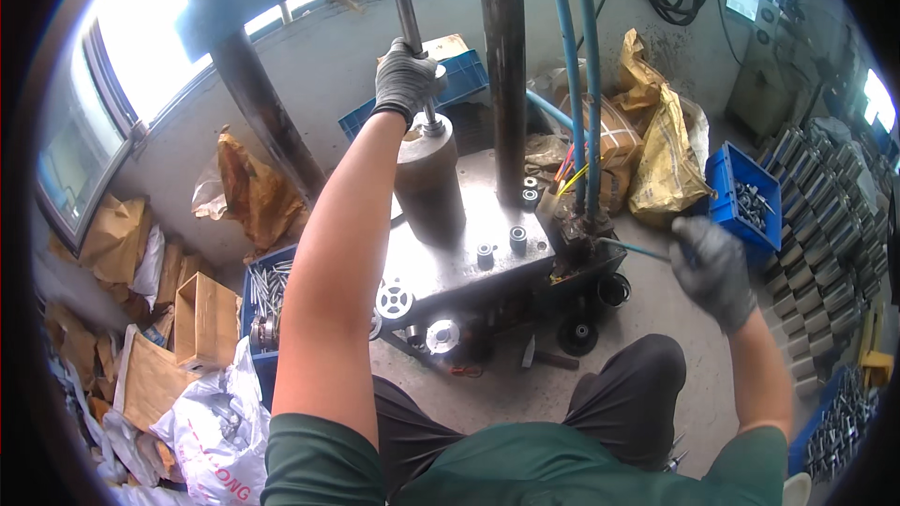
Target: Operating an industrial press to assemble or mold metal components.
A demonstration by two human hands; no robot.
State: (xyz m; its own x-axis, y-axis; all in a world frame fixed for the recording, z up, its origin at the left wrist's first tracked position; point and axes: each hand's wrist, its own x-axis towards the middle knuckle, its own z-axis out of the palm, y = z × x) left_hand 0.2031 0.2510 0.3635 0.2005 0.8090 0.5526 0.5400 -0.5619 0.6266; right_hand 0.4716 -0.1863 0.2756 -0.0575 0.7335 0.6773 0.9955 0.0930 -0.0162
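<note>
- Left hand (406, 80), upper centre: fingers curled round the upright rod (403, 0), above the cylinder (431, 192).
- Right hand (714, 270), right of centre, blurred: fingers closed on the end of the lever (633, 248).
- Cylinder: upright on the bench (436, 270), centre, beside small rings (485, 257).
- Blue bin (720, 189): right.

Left edge of floor (652, 309): open wooden box (217, 323), white plastic sack (214, 422) just in front. Back right: torn yellow sack (664, 155), then blue bin (753, 238) holding small metal parts (752, 203). Right edge: metal cylinders (803, 253), stacked in rows beside bin. Framed window (84, 122) upper left.
</note>
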